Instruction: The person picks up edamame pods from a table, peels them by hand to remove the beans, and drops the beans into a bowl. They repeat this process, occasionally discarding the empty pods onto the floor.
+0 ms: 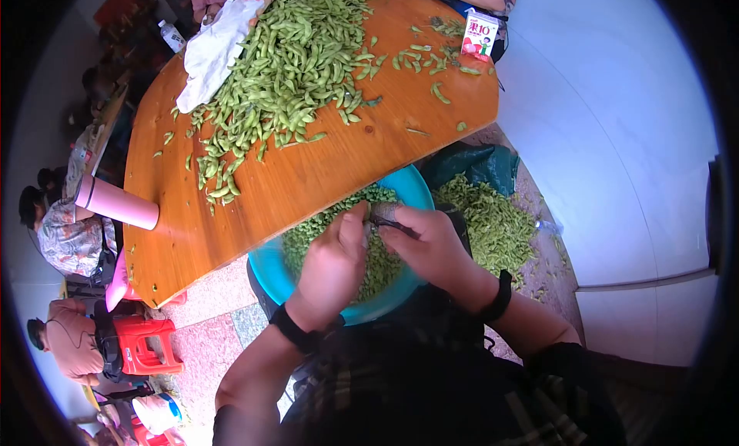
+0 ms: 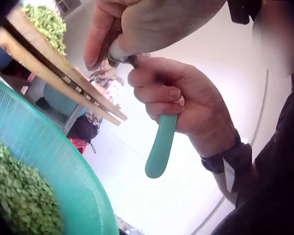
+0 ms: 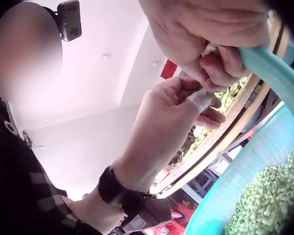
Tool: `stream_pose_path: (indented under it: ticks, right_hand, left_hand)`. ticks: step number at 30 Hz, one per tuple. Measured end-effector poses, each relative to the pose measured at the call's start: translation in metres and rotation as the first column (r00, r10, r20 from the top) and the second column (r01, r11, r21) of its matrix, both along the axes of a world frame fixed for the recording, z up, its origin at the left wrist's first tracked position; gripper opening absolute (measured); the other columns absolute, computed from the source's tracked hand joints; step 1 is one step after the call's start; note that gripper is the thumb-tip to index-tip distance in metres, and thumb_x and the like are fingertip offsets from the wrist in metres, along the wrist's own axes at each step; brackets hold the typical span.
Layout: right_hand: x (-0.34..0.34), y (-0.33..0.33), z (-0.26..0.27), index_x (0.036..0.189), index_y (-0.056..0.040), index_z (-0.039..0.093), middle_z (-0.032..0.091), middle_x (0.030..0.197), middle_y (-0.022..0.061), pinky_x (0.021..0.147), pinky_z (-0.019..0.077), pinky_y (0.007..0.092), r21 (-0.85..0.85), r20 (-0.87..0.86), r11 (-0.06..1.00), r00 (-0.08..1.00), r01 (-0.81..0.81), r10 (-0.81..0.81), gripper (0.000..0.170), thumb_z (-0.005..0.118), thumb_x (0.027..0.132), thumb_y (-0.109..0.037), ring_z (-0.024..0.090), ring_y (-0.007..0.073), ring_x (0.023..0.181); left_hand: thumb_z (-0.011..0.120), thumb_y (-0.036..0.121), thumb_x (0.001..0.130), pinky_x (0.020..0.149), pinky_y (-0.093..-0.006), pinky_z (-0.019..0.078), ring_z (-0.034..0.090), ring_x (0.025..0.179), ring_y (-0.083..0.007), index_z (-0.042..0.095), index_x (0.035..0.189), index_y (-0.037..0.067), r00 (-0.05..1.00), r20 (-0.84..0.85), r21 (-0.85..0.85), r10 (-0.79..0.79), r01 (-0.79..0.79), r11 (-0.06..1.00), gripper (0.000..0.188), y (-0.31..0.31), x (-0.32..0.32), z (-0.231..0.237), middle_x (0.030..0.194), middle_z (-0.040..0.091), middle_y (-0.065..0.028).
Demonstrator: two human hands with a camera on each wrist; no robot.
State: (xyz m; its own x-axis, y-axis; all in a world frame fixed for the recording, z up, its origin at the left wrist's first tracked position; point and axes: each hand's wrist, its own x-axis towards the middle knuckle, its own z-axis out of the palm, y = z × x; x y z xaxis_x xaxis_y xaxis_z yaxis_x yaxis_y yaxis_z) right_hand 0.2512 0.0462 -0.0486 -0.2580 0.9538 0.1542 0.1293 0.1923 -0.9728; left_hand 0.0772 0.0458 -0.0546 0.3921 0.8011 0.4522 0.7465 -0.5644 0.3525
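My right hand [image 1: 435,246] curls its fingers round a teal handle [image 2: 161,147]. The handle points down in the left wrist view; a small dark part [image 2: 133,60] shows between the two hands. My left hand [image 1: 335,261] meets the right over the teal basin [image 1: 263,263]. Whitish material [image 3: 202,100] lies at its thumb and fingers; whether it is worn or pinched I cannot tell. In the right wrist view some of the left fingers [image 3: 210,118] extend past it. Shelled green beans [image 2: 19,191] lie in the basin below the hands.
Bean pods [image 1: 292,61] are heaped on the wooden table [image 1: 308,180], beside a white cloth [image 1: 215,57], a pink tumbler [image 1: 117,203] and a drink carton [image 1: 479,35]. More green matter [image 1: 489,227] is piled at the right. Other people sit around.
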Motion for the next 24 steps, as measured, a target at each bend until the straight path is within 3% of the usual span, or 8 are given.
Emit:
stream_pose_path:
  ticks: [4, 7, 12, 14, 16, 19, 21, 24]
  right_hand:
    - [0.002, -0.001, 0.007, 0.090, -0.0022, 0.063, 0.056, 0.070, -0.0010, 0.050, 0.0359, 0.0204, -0.373, -0.268, 0.920, 0.963, -0.116, 0.013, 0.012, 0.058, 0.092, -0.013, 0.047, 0.0035, 0.058]
    - [-0.001, 0.001, 0.004, 0.088, -0.0038, 0.061, 0.054, 0.071, -0.0022, 0.048, 0.0307, 0.0184, -0.427, -0.356, 0.891, 0.934, -0.153, -0.011, 0.012, 0.058, 0.092, -0.014, 0.042, 0.0022, 0.055]
    - [-0.004, 0.002, -0.004, 0.091, -0.0031, 0.062, 0.054, 0.072, -0.0022, 0.048, 0.0313, 0.0182, -0.445, -0.382, 0.876, 0.924, -0.185, 0.001, 0.011, 0.058, 0.093, -0.013, 0.044, 0.0021, 0.056]
    - [-0.004, 0.002, -0.010, 0.092, -0.0026, 0.062, 0.055, 0.072, -0.0025, 0.049, 0.0331, 0.0185, -0.446, -0.379, 0.874, 0.925, -0.191, 0.009, 0.011, 0.057, 0.093, -0.012, 0.046, 0.0026, 0.057]
    - [-0.007, -0.003, -0.017, 0.089, 0.0012, 0.062, 0.055, 0.065, 0.0056, 0.051, 0.0409, 0.0295, -0.139, -0.044, 0.990, 0.999, -0.030, 0.024, 0.011, 0.058, 0.090, -0.009, 0.051, 0.0080, 0.060]
    - [-0.014, -0.021, -0.028, 0.091, 0.0017, 0.062, 0.058, 0.069, 0.0155, 0.055, 0.0451, 0.0365, 0.035, 0.080, 0.998, 0.995, 0.050, -0.052, 0.011, 0.058, 0.087, -0.007, 0.060, 0.0209, 0.062]
    - [-0.013, -0.030, -0.047, 0.095, 0.0009, 0.063, 0.059, 0.073, 0.0184, 0.057, 0.0460, 0.0377, 0.024, 0.150, 0.999, 0.988, 0.024, -0.028, 0.012, 0.058, 0.086, -0.007, 0.062, 0.0285, 0.066]
    - [-0.014, -0.036, -0.057, 0.100, -0.0010, 0.064, 0.061, 0.080, 0.0220, 0.060, 0.0480, 0.0389, 0.002, 0.255, 1.000, 0.967, -0.003, 0.003, 0.017, 0.058, 0.085, -0.006, 0.062, 0.0391, 0.075]
  left_hand:
    - [0.056, -0.007, 0.082, 0.067, -0.0368, 0.0551, 0.067, 0.080, -0.0331, 0.055, 0.117, -0.001, 0.963, 0.270, -0.126, -0.022, 0.058, 0.990, 0.036, 0.003, -0.004, -0.004, 0.098, 0.064, -0.0201]
    - [0.056, -0.007, 0.084, 0.066, -0.0330, 0.0537, 0.066, 0.075, -0.0298, 0.058, 0.115, 0.001, 0.899, 0.437, -0.234, -0.001, 0.115, 0.965, 0.033, 0.004, -0.007, -0.008, 0.095, 0.064, -0.0176]
    - [0.053, 0.002, 0.094, 0.059, -0.0248, 0.0495, 0.060, 0.067, -0.0103, 0.058, 0.115, 0.002, 0.775, 0.618, -0.422, 0.131, 0.187, 0.887, 0.021, 0.002, -0.011, -0.022, 0.089, 0.064, -0.0069]
    - [0.049, 0.009, 0.099, 0.055, -0.0218, 0.0455, 0.055, 0.063, -0.0059, 0.056, 0.115, 0.002, 0.504, 0.834, -0.457, 0.227, 0.400, 0.794, 0.019, 0.002, -0.008, -0.032, 0.085, 0.061, -0.0022]
    - [0.049, 0.011, 0.100, 0.054, -0.0216, 0.0446, 0.053, 0.062, -0.0062, 0.055, 0.115, 0.003, 0.493, 0.822, -0.507, 0.285, 0.405, 0.761, 0.018, -0.004, -0.006, -0.038, 0.083, 0.060, -0.0015]
    - [0.050, 0.009, 0.097, 0.058, -0.0238, 0.0453, 0.053, 0.065, -0.0089, 0.052, 0.111, 0.002, 0.602, 0.716, -0.617, 0.353, 0.308, 0.724, 0.016, -0.021, -0.003, -0.051, 0.082, 0.059, -0.0037]
    - [0.048, 0.000, 0.092, 0.066, -0.0293, 0.0488, 0.056, 0.073, -0.0138, 0.052, 0.110, 0.001, 0.760, 0.595, -0.572, 0.260, 0.174, 0.801, 0.019, -0.028, -0.006, -0.066, 0.083, 0.059, -0.0075]
    - [0.047, -0.001, 0.091, 0.064, -0.0257, 0.0450, 0.053, 0.073, -0.0109, 0.051, 0.108, 0.001, 0.716, 0.639, -0.577, 0.280, 0.206, 0.790, 0.018, -0.030, -0.003, -0.074, 0.084, 0.057, -0.0056]
